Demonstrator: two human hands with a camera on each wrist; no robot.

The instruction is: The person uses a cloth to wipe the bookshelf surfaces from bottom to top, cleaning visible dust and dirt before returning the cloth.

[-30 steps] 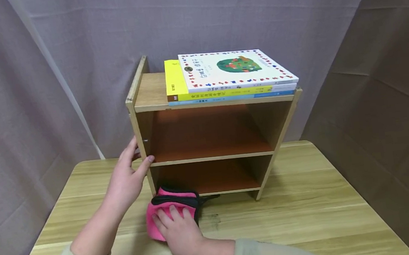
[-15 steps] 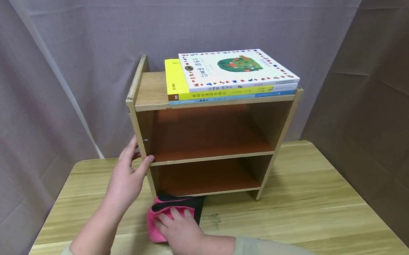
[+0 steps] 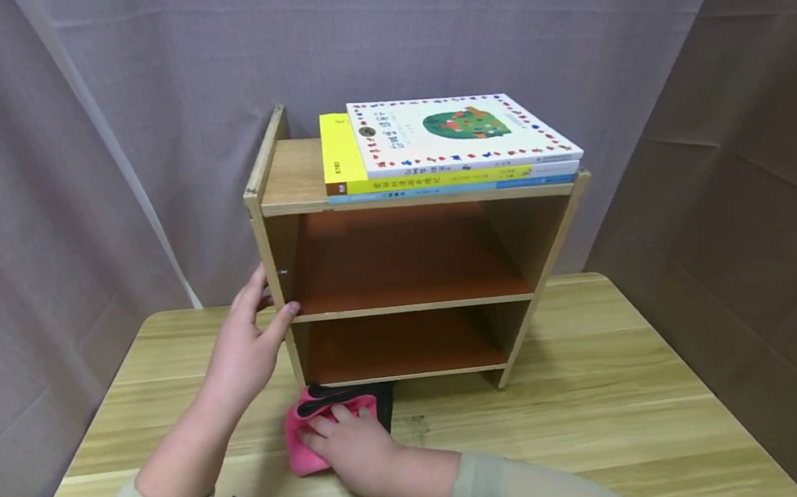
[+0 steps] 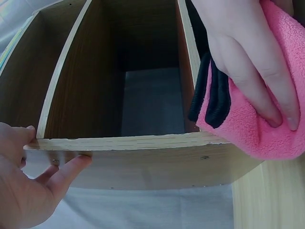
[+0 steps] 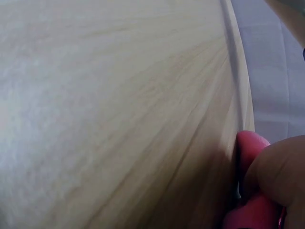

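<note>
A small wooden shelf unit (image 3: 412,308) stands on the table in the head view. My left hand (image 3: 245,350) grips its left side panel, thumb on the front edge and fingers along the outer face; the left wrist view shows this hand (image 4: 33,179) too. Low at the shelf's front left corner, my right hand (image 3: 354,451) holds a fuzzy pink cloth (image 3: 305,448) with black edging, its fingers pressed into the fabric. The cloth (image 4: 252,131) touches the bottom front edge of the shelf in the left wrist view. Part of the right thumb is hidden there.
Several thin books (image 3: 459,133) are stacked on the shelf's top board, a white one uppermost. Beneath everything is a light wooden table (image 3: 606,421). Grey curtains (image 3: 155,80) hang behind and on both sides.
The cloth's black-edged end has drawn in leftward from along the shelf's bottom edge, and its top has sunk slightly. My right hand has barely moved; my left hand keeps its place.
</note>
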